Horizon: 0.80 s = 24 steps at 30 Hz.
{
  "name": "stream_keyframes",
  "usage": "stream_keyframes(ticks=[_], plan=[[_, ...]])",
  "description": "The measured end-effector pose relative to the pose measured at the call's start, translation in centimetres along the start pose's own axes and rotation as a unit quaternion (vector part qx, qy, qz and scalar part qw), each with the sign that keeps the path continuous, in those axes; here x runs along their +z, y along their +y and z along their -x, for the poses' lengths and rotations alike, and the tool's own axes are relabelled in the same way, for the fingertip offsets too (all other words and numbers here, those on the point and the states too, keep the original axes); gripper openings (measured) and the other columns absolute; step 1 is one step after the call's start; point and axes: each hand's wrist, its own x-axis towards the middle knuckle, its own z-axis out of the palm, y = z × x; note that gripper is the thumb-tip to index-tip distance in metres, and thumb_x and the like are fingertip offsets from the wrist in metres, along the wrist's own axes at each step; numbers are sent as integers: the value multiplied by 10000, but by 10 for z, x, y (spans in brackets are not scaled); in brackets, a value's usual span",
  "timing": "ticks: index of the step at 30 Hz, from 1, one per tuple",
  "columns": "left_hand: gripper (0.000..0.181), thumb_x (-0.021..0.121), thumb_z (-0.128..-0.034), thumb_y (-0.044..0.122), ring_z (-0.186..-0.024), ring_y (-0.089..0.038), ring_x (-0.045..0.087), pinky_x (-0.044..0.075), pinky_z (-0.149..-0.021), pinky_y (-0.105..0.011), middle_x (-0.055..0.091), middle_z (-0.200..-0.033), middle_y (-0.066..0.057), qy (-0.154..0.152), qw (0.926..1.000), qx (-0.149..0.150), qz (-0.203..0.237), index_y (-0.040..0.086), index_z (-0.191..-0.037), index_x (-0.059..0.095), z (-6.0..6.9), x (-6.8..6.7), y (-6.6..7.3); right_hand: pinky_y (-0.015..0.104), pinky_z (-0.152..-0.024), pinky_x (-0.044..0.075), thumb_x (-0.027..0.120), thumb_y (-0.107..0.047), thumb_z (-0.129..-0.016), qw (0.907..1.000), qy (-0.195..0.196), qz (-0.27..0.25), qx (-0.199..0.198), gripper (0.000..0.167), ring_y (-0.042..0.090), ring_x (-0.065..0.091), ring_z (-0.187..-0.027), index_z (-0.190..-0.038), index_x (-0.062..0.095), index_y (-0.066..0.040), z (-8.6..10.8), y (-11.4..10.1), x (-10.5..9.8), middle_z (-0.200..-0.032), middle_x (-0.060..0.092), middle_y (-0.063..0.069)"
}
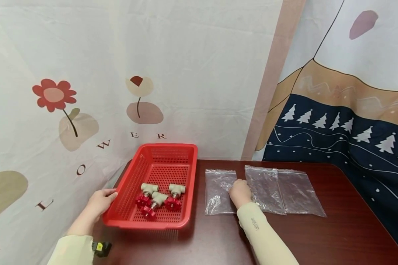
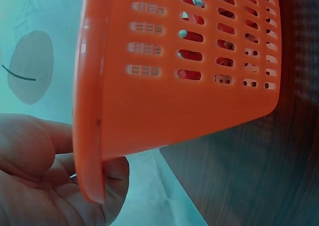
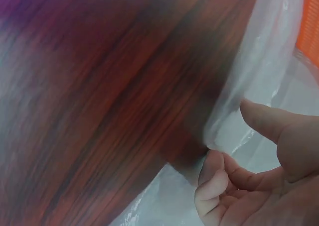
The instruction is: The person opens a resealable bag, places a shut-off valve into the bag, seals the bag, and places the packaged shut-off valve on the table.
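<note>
Head view, clock hours taken from its centre: one small black object (image 1: 101,249) with a yellow mark, beside the left cuff, between 7 and 8 o'clock; one desk (image 1: 202,246), dark red-brown, wood-grained. Left hand (image 1: 98,201), at 8 o'clock, grip closed round the rim of the red basket, thumb and fingers to either side. Right hand (image 1: 241,193), at 5 o'clock, fingers bent and thumb apart, at the edge of a clear bag; whether the grip holds film, cannot tell. Red basket (image 1: 193,184), perforated, between 7 and 8 o'clock, on the desk; within, towards its near end, three pale valves (image 1: 159,198) with red handwheels. Left clear bag (image 1: 219,187), flat, at 5 o'clock; two further clear bags (image 1: 296,191), flat, adjoining, at 4 o'clock. Behind: one printed cloth (image 1: 202,73), flowers, letters, white trees.
</note>
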Motion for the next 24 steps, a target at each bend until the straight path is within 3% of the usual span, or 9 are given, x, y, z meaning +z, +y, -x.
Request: stream_keyframes(ticks=[8,16,21,24], plan=[[501,455,-996,212,-796,-203,636,568,-705,-383,544,-1160,-347,4,10000,-73,10,-133,-1351,379,0,0,-1,537,-773,511,583,-97,-842,9985,-193,-187,470,300,450,590,-928,-1027,578,140,-7,-3,3,-972,574,293],[518,458,-997,226,-807,-210,645,571,-715,-395,530,-1178,-353,-36,9999,-133,81,-128,-1362,365,-2,2,0,547,-835,479,621,-140,-848,9940,-555,-667,671,456,450,583,-999,-1183,465,126,-11,0,0,-1044,613,290],[526,469,-992,225,-813,-217,648,572,-715,-399,524,-1187,-357,-53,9998,-153,83,-130,-1365,359,-3,0,-1,452,-807,506,619,-86,-786,9920,-702,-951,435,259,361,607,-907,-981,590,82,-14,2,-5,-965,623,248],[521,472,-991,215,-806,-214,650,572,-708,-397,527,-1180,-358,-49,9998,-153,93,-132,-1363,360,-3,0,-1,379,-689,533,636,-101,-757,9876,-806,-1217,586,160,291,610,-763,-857,624,24,-16,3,-6,-928,629,212]])
